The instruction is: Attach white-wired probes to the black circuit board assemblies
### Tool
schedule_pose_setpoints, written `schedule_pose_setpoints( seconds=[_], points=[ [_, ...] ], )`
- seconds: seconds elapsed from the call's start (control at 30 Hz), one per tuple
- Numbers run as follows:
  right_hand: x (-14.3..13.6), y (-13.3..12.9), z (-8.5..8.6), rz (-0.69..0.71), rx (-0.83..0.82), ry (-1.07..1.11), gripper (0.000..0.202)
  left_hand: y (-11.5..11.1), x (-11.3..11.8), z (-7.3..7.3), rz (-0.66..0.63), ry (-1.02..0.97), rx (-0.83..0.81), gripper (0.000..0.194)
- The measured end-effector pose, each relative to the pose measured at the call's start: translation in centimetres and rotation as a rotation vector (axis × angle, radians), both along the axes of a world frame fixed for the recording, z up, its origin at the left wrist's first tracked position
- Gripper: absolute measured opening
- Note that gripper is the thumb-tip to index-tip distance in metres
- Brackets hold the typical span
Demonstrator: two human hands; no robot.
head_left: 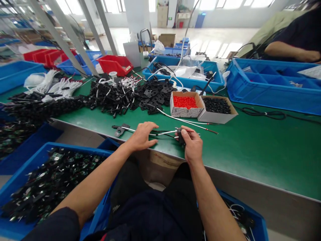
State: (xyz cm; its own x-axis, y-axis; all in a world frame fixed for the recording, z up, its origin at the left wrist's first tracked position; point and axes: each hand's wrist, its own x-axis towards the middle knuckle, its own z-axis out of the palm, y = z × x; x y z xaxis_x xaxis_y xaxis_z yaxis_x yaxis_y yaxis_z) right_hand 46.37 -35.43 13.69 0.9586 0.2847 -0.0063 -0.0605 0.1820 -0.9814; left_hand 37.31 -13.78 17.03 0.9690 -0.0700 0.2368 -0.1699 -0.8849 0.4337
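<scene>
far left below the edge of the green surface [250, 144] there's one big blue bin [75, 145], loaded with way too many black parts with green boards [55, 187] to count. up on the surface next to that i've got a pile of white wires [52, 87] with black ends, then a heap of black wired parts [112, 97], with one red tray [112, 63] and one small white cup [113, 74] behind it.

in front of the heap, near the edge, lies one flat dark bracket [121, 130]. my left hand [142, 136] is just right of it, palm down over the wires [164, 133], grip open with thumb and fingers apart. a pile of flat black brackets [155, 93] sits further back, and behind that is one blue tray [200, 83] of cables and clear plastic bags.

my right hand [193, 143] has its grip closed on one black part [180, 136], thumb against fingers, just above the front edge. past it lie two white cables [187, 122] with red marks near their ends.

right behind those, two open boxes side by side: a box of red bits [185, 112], print on the front too small to read, and a box of black bits [218, 117]. further right is one large divided blue tray [271, 97] with a few small bits in it, a black cable [271, 114] in front and another person's forearm [288, 53] behind.
</scene>
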Motion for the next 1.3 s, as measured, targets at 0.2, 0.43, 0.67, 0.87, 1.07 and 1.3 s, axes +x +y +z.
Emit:
schedule_pose_setpoints(
  seconds=[0.2,0.43,0.67,0.87,1.07,1.3],
  points=[
    [0.1,-0.2,-0.3,0.017,-0.011,-0.013,0.06,-0.2,0.0,-0.3,0.004,-0.008,0.09,0.017],
    [0.2,-0.6,-0.9,0.031,-0.032,-0.067,0.054,-4.8,2.6,1.0,0.056,-0.031,-0.145,0.02],
    [0.2,-0.9,-0.6,0.044,0.056,-0.05,0.051,-7.1,4.3,1.9,0.134,0.146,-0.465,0.026],
    [0.2,-1.1,-0.9,0.059,0.061,-0.07,0.047,-6.2,4.8,2.7,0.041,0.396,-0.731,0.031],
    [0.2,-1.3,-0.8,0.075,0.063,-0.109,0.044,-6.6,5.2,2.8,0.079,0.528,-0.957,0.029],
    [0.2,-1.4,-0.6,0.092,0.066,-0.145,0.04,-7.4,4.4,1.7,0.085,0.059,-0.523,0.011]
  ],
)
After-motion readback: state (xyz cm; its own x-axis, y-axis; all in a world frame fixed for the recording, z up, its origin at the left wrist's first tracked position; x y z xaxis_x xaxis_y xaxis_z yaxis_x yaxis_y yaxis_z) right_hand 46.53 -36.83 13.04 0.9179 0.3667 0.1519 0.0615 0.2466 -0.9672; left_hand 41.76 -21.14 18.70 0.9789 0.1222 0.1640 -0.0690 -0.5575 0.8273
